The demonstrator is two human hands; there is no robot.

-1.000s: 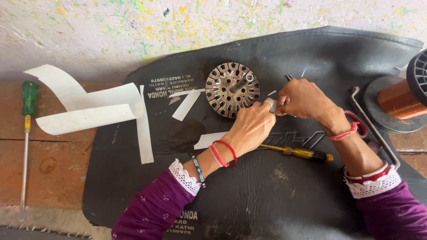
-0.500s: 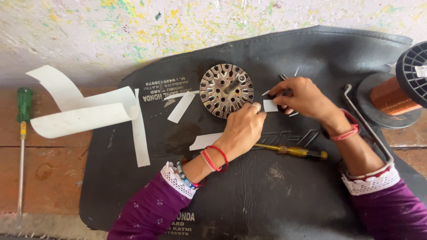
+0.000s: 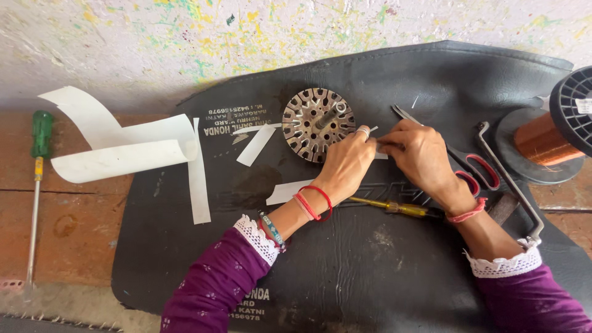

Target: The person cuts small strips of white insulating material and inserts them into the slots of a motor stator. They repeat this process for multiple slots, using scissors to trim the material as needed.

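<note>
A round slotted metal motor core [image 3: 311, 120] with a short shaft lies on a black rubber mat [image 3: 382, 259]. My left hand [image 3: 346, 166] rests at the core's lower right edge, fingers pinching a small white paper strip [image 3: 381, 155]. My right hand [image 3: 419, 157] meets it from the right and grips the same strip. Both wrists wear red bangles, and the sleeves are purple with white lace cuffs.
Curled white paper sheets [image 3: 123, 148] and cut strips [image 3: 256, 145] lie left of the core. Red-handled scissors [image 3: 475, 169], a yellow-handled screwdriver [image 3: 394, 206], a bent metal rod [image 3: 512, 185] and a copper wire spool [image 3: 555, 132] are to the right. A green-handled screwdriver [image 3: 38, 166] lies far left.
The view has shifted slightly. Both hands stay together at the core's right edge, working the small paper strip; the core appears a little rotated.
</note>
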